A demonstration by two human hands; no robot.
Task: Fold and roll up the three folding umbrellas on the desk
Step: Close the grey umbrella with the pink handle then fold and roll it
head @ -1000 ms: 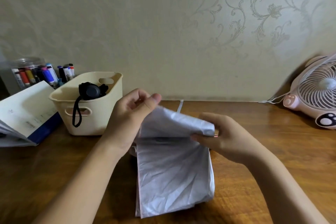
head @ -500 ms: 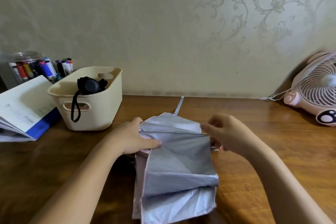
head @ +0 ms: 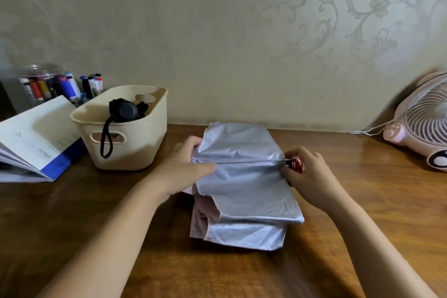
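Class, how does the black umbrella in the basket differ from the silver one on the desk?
The black umbrella is dark, the silver umbrella pale. The black umbrella sits bundled in the basket, untouched; the silver umbrella lies in flat folds, gripped by left hand and right hand.

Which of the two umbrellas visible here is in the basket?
The black umbrella, its strap hanging over the cream basket; the silver umbrella lies unrolled on the desk.
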